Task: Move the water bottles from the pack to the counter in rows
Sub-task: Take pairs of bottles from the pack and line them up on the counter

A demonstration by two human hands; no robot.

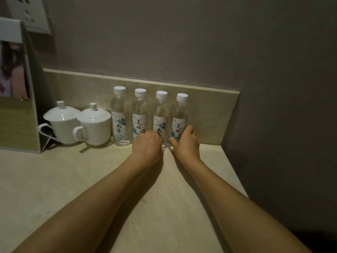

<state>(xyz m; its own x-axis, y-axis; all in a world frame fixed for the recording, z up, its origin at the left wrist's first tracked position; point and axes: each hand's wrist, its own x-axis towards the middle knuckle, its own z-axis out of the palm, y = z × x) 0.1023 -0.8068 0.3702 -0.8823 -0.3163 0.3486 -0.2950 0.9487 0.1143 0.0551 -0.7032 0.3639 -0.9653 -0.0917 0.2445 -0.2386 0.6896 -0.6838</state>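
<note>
Four water bottles (149,115) are standing upright in a row against the backsplash (209,114) on the counter (54,179). The person's left hand (147,144) is curling around the base of the second and third bottles, fingers closed onto them. The right hand (186,143) is cupping the rightmost bottle (179,115) low down, thumb and fingers clasping it. Two lidded white cups (78,123) are sitting just left of the row, their contents hidden.

Both bare forearms reach forward — left hand (148,143) and right hand (186,143) curled, nearly touching.
</note>
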